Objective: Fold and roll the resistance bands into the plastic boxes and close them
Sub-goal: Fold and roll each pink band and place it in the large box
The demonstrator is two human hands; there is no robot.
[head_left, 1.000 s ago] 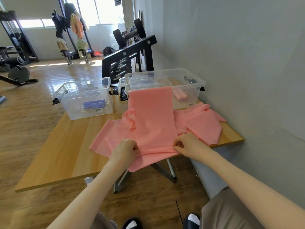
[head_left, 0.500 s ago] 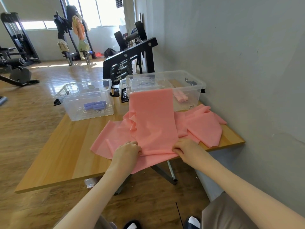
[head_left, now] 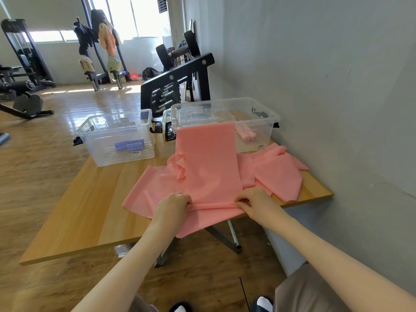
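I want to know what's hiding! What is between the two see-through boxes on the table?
Black latch clips sit between the left box and right box, seen from the head camera.

Surface: rectangular light wooden table top (head_left: pixel 85 212) on a dark metal folding frame (head_left: pixel 221 238), standing on a wood-plank floor (head_left: pixel 33 167) just beside a grey wall.
Left rear: clear open plastic box (head_left: pixel 117 137) resting on the wood.
Right rear: second clear plastic box (head_left: pixel 258 122), near the wall.
Front and right: long pink stretchy resistance band (head_left: pixel 207 167), spread in loose folds, one end draped over the near edge.
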